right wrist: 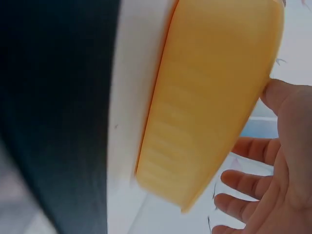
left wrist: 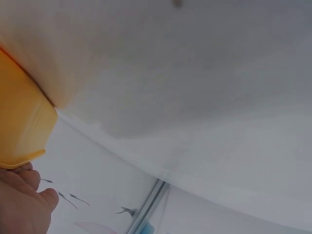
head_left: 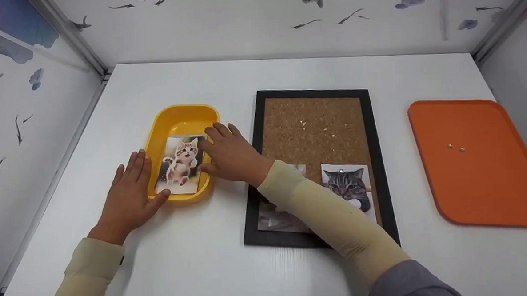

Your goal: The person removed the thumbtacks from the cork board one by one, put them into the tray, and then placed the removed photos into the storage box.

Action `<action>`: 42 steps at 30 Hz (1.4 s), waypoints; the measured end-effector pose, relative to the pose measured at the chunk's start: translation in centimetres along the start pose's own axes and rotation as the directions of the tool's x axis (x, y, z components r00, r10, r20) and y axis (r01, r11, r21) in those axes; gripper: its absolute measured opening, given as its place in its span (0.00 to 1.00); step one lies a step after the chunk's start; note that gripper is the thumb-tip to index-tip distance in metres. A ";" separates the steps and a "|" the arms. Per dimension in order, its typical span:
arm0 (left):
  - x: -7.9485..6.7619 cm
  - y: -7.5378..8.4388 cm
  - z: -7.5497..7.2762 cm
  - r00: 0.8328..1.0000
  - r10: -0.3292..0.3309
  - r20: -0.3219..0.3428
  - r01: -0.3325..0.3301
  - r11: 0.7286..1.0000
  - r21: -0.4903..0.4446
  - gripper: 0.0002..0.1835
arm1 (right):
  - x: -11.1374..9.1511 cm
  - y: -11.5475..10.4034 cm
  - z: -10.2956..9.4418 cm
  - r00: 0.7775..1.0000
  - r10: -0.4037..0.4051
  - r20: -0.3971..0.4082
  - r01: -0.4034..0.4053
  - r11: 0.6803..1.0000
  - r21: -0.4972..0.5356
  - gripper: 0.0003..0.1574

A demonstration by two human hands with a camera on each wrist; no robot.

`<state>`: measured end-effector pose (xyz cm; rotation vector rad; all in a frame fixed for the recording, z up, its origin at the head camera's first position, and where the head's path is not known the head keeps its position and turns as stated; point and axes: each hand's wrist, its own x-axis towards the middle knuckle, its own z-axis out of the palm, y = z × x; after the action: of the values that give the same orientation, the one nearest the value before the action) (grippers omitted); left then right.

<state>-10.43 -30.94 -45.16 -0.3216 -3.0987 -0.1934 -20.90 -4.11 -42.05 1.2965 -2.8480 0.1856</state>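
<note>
A kitten photo [head_left: 183, 162] lies in a yellow tray [head_left: 179, 109] on the left side of the table. My left hand [head_left: 130, 198] rests on the tray's near left rim, fingers straight, thumb at the near edge. Over the tray's right rim reaches my right hand [head_left: 232, 154], its fingertips above the photo's right edge. In the right wrist view the right hand's fingers [right wrist: 246, 181] are spread, with the thumb at the tray's rim; whether they touch the photo is hidden.
A black-framed cork board [head_left: 314, 132] lies right of the tray, partly beneath my right forearm. On it are a grey cat photo [head_left: 347, 186] and another, mostly covered photo [head_left: 282, 220]. An orange tray [head_left: 483, 178] at right holds two small gold pins [head_left: 462, 149].
</note>
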 end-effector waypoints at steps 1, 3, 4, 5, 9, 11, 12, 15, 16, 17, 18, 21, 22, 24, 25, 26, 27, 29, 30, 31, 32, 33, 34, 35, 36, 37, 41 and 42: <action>0.0 0.0 0.0 1.000 0.000 0.000 0.000 1.000 0.001 0.51 | -0.4 0.3 -0.1 1.000 -0.012 -0.010 0.012 1.000 0.006 0.37; 0.0 0.0 0.1 1.000 -0.004 -0.002 0.004 1.000 0.003 0.51 | -1.0 0.9 -0.3 0.999 -0.035 -0.034 0.036 0.999 0.012 0.37; 0.0 0.0 0.1 1.000 -0.006 -0.001 0.006 1.000 0.004 0.51 | -1.3 1.2 -0.5 0.998 -0.045 -0.043 0.046 0.999 0.010 0.37; 0.0 0.0 0.0 1.000 -0.005 -0.002 0.005 1.000 0.006 0.51 | -1.6 1.5 -0.6 0.997 -0.055 -0.050 0.056 0.998 0.006 0.37; 0.0 0.1 0.0 1.000 -0.001 0.002 0.001 1.000 0.008 0.52 | -2.7 2.6 -0.9 0.996 -0.065 -0.055 0.064 0.998 -0.022 0.38; 0.0 0.1 0.0 1.000 0.000 0.007 0.000 1.000 0.008 0.52 | -3.2 3.1 -1.1 0.997 -0.060 -0.042 0.058 0.998 -0.037 0.38; 0.1 0.1 0.0 1.000 -0.001 0.010 0.001 1.000 0.007 0.52 | -3.5 3.3 -1.1 0.998 -0.056 -0.034 0.054 0.998 -0.043 0.39; 0.1 0.2 0.0 1.000 -0.005 0.020 0.005 1.000 0.006 0.52 | -4.5 4.0 -1.5 0.999 -0.049 -0.019 0.048 0.997 -0.053 0.39; 0.1 0.2 0.0 1.000 -0.005 0.021 0.004 1.000 0.006 0.52 | -4.9 4.3 -1.6 0.999 -0.051 -0.020 0.050 0.998 -0.047 0.39; 0.2 0.2 -0.1 1.000 -0.004 0.022 0.004 1.000 0.006 0.51 | -5.3 4.6 -1.7 0.998 -0.054 -0.025 0.053 0.998 -0.038 0.38; 0.2 0.3 -0.1 1.000 -0.004 0.024 0.004 1.000 0.006 0.51 | -5.7 4.9 -1.7 0.998 -0.058 -0.031 0.058 0.998 -0.022 0.37; 0.3 0.4 -0.2 1.000 -0.002 0.029 0.002 1.000 0.005 0.51 | -7.0 5.8 -1.9 0.996 -0.074 -0.045 0.075 0.997 0.019 0.36; 0.3 0.4 -0.2 1.000 -0.003 0.031 0.002 1.000 0.005 0.51 | -7.4 6.1 -1.9 0.996 -0.080 -0.046 0.081 0.996 0.025 0.35; 0.3 0.4 -0.3 0.999 -0.003 0.034 0.003 1.000 0.004 0.51 | -8.2 6.5 -1.9 0.996 -0.077 -0.043 0.079 0.996 0.036 0.35; 0.2 0.3 -0.3 0.999 -0.003 0.036 0.003 1.000 0.005 0.51 | -8.6 6.7 -2.0 0.996 -0.074 -0.042 0.076 0.997 0.034 0.35; 0.1 0.2 -0.3 0.999 -0.005 0.038 0.005 1.000 0.006 0.51 | -8.9 6.8 -2.1 0.997 -0.072 -0.042 0.073 0.997 0.034 0.35; 0.0 0.2 -0.4 0.999 -0.008 0.038 0.007 1.000 0.007 0.50 | -9.3 7.0 -2.2 0.996 -0.074 -0.046 0.076 0.997 0.032 0.35; -0.1 0.1 -0.5 0.999 -0.012 0.044 0.012 1.000 0.013 0.50 | -10.0 7.2 -2.4 0.994 -0.083 -0.066 0.085 0.996 0.036 0.35; -0.1 0.1 -0.6 0.999 -0.016 0.047 0.015 1.000 0.017 0.50 | -10.3 7.4 -2.5 0.992 -0.093 -0.082 0.096 0.995 0.036 0.35; -0.1 0.2 -0.8 0.998 -0.018 0.053 0.017 1.000 0.019 0.49 | -10.7 7.6 -2.6 0.990 -0.101 -0.095 0.105 0.994 0.032 0.35; -0.1 0.2 -0.9 0.998 -0.019 0.056 0.018 1.000 0.019 0.49 | -11.1 7.8 -2.7 0.988 -0.107 -0.109 0.111 0.993 0.030 0.35; -0.1 0.2 -1.0 0.998 -0.019 0.060 0.018 1.000 0.018 0.48 | -11.4 8.0 -2.8 0.986 -0.110 -0.122 0.114 0.993 0.029 0.35; 0.0 0.3 -1.1 0.998 -0.019 0.064 0.018 1.000 0.014 0.48 | -11.8 8.2 -2.9 0.986 -0.105 -0.130 0.109 0.994 0.030 0.35; 0.0 0.4 -1.3 0.997 -0.020 0.068 0.019 1.000 0.007 0.47 | -12.2 8.5 -2.9 0.986 -0.095 -0.133 0.100 0.994 0.031 0.35; 0.1 0.5 -1.4 0.997 -0.020 0.071 0.020 1.000 -0.004 0.47 | -12.6 8.8 -3.0 0.987 -0.085 -0.134 0.090 0.995 0.038 0.36; 0.1 0.7 -1.6 0.997 -0.021 0.071 0.022 1.000 -0.016 0.46 | -13.0 9.0 -3.0 0.989 -0.072 -0.131 0.078 0.996 0.041 0.36; 0.1 2.0 -2.3 0.999 -0.034 0.025 0.037 0.994 -0.106 0.42 | -14.4 10.3 -3.3 0.994 -0.022 -0.104 0.029 0.997 0.066 0.36; 0.1 2.4 -2.5 0.999 -0.033 -0.003 0.033 0.990 -0.135 0.40 | -14.8 10.7 -3.3 0.995 -0.008 -0.098 0.015 0.997 0.070 0.36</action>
<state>-10.04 -28.85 -42.39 -0.2721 -3.0938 -0.4047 -19.31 14.33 -40.71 1.2780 -2.7749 0.3426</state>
